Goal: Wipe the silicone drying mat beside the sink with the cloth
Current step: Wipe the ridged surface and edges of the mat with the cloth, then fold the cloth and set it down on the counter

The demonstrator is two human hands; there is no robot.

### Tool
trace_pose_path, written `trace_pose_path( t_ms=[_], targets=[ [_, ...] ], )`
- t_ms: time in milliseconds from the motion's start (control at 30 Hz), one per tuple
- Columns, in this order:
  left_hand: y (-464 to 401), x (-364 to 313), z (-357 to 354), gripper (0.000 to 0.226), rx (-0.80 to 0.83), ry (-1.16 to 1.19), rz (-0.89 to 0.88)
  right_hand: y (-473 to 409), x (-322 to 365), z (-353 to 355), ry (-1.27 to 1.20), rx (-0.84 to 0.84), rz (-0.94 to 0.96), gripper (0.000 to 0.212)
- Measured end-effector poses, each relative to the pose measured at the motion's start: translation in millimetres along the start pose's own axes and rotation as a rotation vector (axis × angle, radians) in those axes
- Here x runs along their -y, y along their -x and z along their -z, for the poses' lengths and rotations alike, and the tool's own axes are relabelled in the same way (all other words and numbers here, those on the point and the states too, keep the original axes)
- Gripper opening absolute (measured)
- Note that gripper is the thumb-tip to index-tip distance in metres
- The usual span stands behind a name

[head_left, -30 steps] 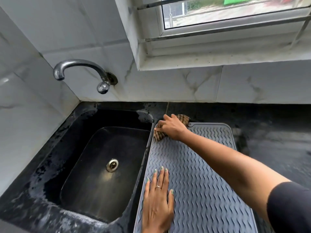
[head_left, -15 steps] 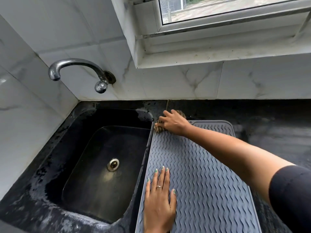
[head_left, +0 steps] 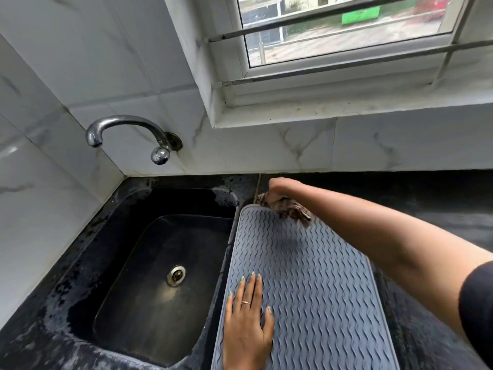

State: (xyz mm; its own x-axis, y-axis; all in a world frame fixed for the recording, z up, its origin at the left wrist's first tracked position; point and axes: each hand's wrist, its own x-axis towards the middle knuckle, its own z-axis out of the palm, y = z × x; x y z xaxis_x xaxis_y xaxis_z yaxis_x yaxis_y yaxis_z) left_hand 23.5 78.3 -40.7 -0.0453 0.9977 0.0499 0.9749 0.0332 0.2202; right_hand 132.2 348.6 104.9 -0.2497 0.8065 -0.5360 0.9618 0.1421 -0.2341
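Note:
A grey silicone drying mat (head_left: 314, 284) with a wavy ribbed pattern lies on the black counter just right of the sink. My right hand (head_left: 280, 186) reaches across to the mat's far left corner and grips a brown checked cloth (head_left: 290, 210), which hangs bunched below the hand over the mat's far edge. My left hand (head_left: 248, 324) lies flat with straight fingers on the near left part of the mat, a ring on one finger.
A black sink (head_left: 154, 276) with a metal drain (head_left: 176, 275) lies left of the mat. A chrome tap (head_left: 128, 129) sticks out of the white marble wall above it. Black wet-looking counter (head_left: 440, 214) extends to the right, and a barred window (head_left: 346, 30) is above.
My right hand has lifted off the mat's far left corner and now holds the cloth bunched and hanging. My left hand stays flat on the mat. The camera tilted up.

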Motion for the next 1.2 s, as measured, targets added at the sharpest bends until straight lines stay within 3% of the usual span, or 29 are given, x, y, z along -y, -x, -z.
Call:
trace_pose_path(
  t_ms=[67,133,233,300,367,433,533,700,800,867,933,1100,1200],
  targets=[
    [0.3,1.1,-2.2,0.065,-0.011,-0.001,-0.004,16.7,-8.2,8.2,-0.131,0.132,-0.009,0.027],
    [-0.6,-3.1,4.6,0.066,0.057,0.023,0.006,31.2,-17.0,16.6,-0.346,0.101,0.023,0.044],
    [-7.1,-9.6,22.9,0.062,0.142,0.048,0.043,67.0,-20.7,21.6,-0.698,0.108,0.074,0.05],
    [-21.8,-18.0,43.2,0.056,0.265,0.265,0.191,88.8,-19.3,22.6,-0.863,0.153,0.112,0.047],
    [-30.3,-34.2,77.2,0.058,0.317,0.709,0.352,112.8,-15.1,18.6,-1.006,0.233,0.151,0.034],
    [-28.5,-50.2,110.9,0.069,0.261,1.15,0.409,140.2,-8.6,11.5,-1.111,0.301,0.19,0.024],
    [-21.9,-66.3,155.2,0.083,0.186,1.483,0.36,174.6,1.7,1.8,-1.223,0.339,0.28,0.022],
    [8.2,-83.2,201.1,0.034,-0.149,1.536,0.378,246.0,10.3,-5.6,-1.388,0.213,0.331,0.015],
    [24.9,-83.8,218.8,0.028,-0.271,1.58,0.359,279.7,1.7,-8.6,-1.321,0.091,0.288,0.018],
    [38.0,-87.6,231.8,0.028,-0.281,1.561,0.309,299.5,-4.1,-13.6,-1.225,0.084,0.297,0.031],
    [46.7,-93.2,244.4,0.028,-0.277,1.471,0.252,312.8,-7.6,-15.9,-1.07,-0.041,0.317,0.042],
    [49.3,-92.0,267.2,0.026,-0.144,1.317,0.127,336.5,-10.7,-10.2,-0.685,-0.354,0.38,0.011],
    [47.0,-90.0,269.8,0.026,-0.118,1.183,0.06,342.0,-11.7,-12.9,-0.227,-0.703,0.478,0.012]
  ],
)
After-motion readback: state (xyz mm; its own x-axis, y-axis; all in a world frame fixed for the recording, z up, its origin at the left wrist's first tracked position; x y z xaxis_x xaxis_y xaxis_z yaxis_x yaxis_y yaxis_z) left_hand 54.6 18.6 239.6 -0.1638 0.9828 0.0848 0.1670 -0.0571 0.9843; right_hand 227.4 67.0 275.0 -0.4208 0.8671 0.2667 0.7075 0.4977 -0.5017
